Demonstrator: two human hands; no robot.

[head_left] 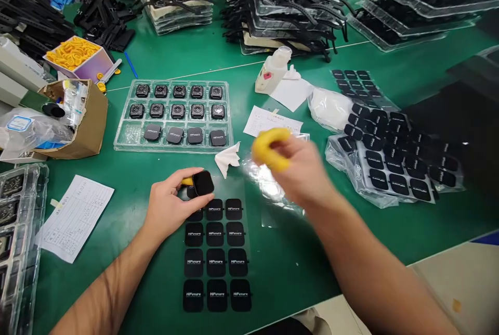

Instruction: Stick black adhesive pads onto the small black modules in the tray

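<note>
My left hand point(171, 202) grips a black square smartwatch body point(203, 183) between thumb and fingers, its glossy dark face turned up. A yellow finger cot shows behind the watch. Just below lies a clear sheet of black square films point(215, 261) printed "HiFuture", in rows of three; the hand covers part of its top row. My right hand point(294, 166), yellow cots on its thumb and forefinger, is raised to the right of the sheet. Motion smears its curled fingers, so whether they pinch anything cannot be made out.
A clear tray point(231, 116) of watch bodies stands ahead, near a crumpled white wipe point(227, 159). Further right are a white bottle point(273, 71) and more film sheets point(397, 168). A cardboard box point(91, 119) and a box of yellow finger cots point(83, 62) stand left. Stacked trays line the back.
</note>
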